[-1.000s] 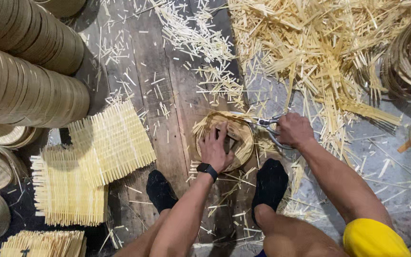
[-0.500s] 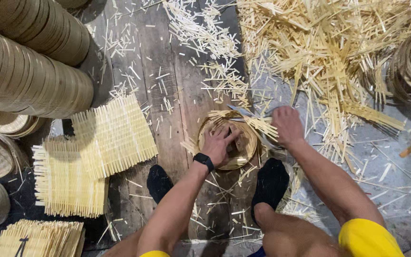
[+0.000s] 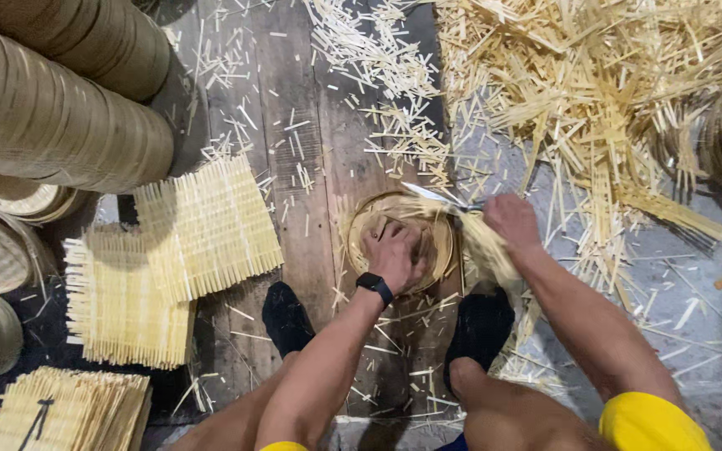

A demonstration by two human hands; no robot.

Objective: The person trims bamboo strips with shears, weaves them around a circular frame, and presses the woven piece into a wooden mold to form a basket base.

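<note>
Round bamboo tray (image 3: 378,219) is pinned flat on floor boards by left hand (image 3: 394,255), fingers pressed on the weave. Scissors (image 3: 440,197) are gripped in right hand (image 3: 510,221) at tray's far rim. Best cut close w/ tray kept steady; trimmings (image 3: 495,250) blurred.

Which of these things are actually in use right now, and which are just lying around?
In use:
left hand, pressing inside the round tray
right hand, holding scissors at the tray's rim

Lying about:
woven mats
stacked rings
offcut pile
strip bundle
</note>
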